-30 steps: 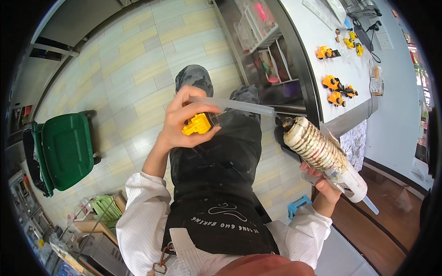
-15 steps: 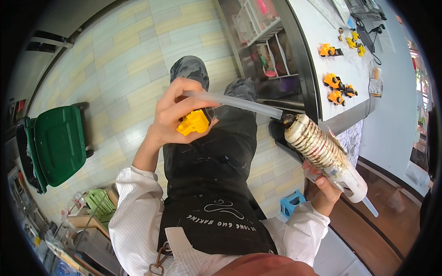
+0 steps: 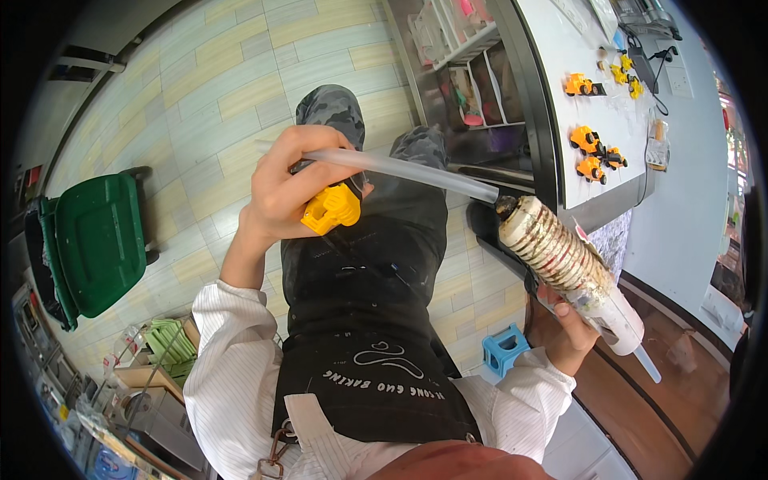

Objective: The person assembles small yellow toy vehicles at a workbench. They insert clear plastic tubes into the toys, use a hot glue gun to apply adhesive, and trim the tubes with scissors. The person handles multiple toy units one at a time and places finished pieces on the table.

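Observation:
In my right hand is a white hot glue gun, its barrel wrapped in rings and stained brown. A short translucent stick pokes out of its lower right end. My left hand is closed around a yellow toy construction vehicle and a long translucent glue stick. That stick runs from between the fingers to the gun's dark tip and appears to touch it. Part of the toy is hidden behind my fingers.
Several orange and yellow toy vehicles stand on the white counter at the right, beside cables. Below it is a shelf with a white organizer. A green bin stands left, a blue stool lower right.
My left hand has shifted slightly left and turned, covering more of the toy. The glue stick's far end now shows beyond the hand. The glue gun has moved slightly right.

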Available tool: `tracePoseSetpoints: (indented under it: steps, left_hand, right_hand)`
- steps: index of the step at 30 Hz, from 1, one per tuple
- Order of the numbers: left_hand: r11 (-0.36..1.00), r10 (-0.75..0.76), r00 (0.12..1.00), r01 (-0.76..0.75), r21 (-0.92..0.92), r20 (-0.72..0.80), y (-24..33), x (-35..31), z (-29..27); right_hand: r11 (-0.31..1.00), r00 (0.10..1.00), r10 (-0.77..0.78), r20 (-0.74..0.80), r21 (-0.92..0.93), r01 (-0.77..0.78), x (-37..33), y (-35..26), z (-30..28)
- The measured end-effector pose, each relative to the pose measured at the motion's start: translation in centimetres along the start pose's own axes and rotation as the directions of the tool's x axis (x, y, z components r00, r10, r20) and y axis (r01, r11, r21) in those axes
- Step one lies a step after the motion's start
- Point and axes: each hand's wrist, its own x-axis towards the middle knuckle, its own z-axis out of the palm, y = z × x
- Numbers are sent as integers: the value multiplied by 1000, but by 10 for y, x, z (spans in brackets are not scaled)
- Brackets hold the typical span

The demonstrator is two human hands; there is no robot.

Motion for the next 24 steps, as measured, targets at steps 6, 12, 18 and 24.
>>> tracePoseSetpoints:
  steps: [6, 12, 18, 24]
  left_hand:
    - [1000, 13, 1000, -13, 23, -8, 0, 1, 1]
    - [1000, 8, 1000, -8, 13, -2, 1, 0, 1]
    - [1000, -3, 1000, 3, 29, 5, 1, 2, 1]
    - [999, -3, 1000, 3, 46, 8, 2, 5, 3]
  right_hand:
    - [1000, 1000, 17, -12, 15, -17, 4, -2, 2]
    - [996, 996, 83, -41, -14, -83, -5, -2, -2]
    - [994, 988, 103, -118, -21, -107, 0, -12, 3]
    - [998, 992, 52, -119, -29, -56, 7, -21, 7]
